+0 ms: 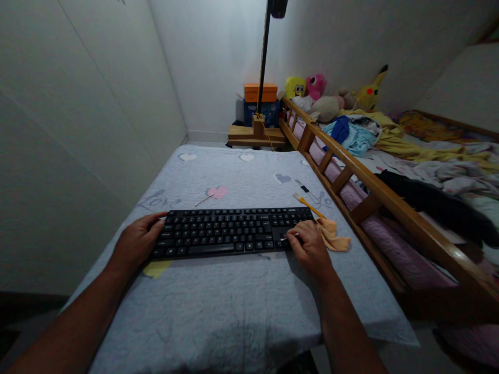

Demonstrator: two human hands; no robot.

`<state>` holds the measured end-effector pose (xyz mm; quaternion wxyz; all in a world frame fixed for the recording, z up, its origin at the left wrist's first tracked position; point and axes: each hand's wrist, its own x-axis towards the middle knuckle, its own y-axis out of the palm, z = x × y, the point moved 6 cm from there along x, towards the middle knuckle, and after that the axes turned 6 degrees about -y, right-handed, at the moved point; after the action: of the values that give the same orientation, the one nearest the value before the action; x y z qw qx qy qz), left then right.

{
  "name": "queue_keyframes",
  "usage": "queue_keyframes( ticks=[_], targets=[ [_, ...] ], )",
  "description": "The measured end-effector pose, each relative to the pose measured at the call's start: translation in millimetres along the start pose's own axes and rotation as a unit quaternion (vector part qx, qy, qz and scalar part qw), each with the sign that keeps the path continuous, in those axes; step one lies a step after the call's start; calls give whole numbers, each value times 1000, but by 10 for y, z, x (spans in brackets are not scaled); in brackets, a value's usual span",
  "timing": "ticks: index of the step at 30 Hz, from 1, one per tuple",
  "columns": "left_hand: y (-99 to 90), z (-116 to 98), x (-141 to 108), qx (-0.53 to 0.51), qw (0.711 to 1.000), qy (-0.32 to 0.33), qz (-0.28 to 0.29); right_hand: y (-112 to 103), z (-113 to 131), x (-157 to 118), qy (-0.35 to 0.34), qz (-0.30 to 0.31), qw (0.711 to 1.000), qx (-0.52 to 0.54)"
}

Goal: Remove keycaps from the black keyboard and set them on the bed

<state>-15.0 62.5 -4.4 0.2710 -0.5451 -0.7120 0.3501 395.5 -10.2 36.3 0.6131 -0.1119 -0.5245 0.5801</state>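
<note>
A black keyboard [218, 231] lies across the cloth-covered table [234, 301]. At its left end, my left hand [140, 236] grips the edge, with the thumb on the near side and the fingers toward the back corner. My right hand [307, 244] is over the right part of the keyboard, fingers pinched on a thin white cotton swab [284, 239]. The swab's tip is at the arrow keys; whether it touches them I cannot tell. Beyond the keyboard lies another cotton swab [204, 199]. An orange cloth [333, 236] is just right of my right hand.
A yellow-handled brush [310, 205] and tweezers [306, 189] lie right of the keyboard's back corner. Along the table's right side runs a wooden bed rail [353, 166], with clothes and plush toys [296, 87] behind it. A dark pole [265, 57] on a wooden base stands at the far end.
</note>
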Motion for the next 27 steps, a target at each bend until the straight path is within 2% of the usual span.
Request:
queue_keyframes(
  ticks=[14, 27],
  targets=[
    [-9, -15, 2, -4, 1000, -11, 1, -19, 25, -21, 1, 34, 999, 38],
    [-1, -4, -6, -1, 1000, -2, 2, -112, -15, -70, -2, 48, 999, 23]
  ],
)
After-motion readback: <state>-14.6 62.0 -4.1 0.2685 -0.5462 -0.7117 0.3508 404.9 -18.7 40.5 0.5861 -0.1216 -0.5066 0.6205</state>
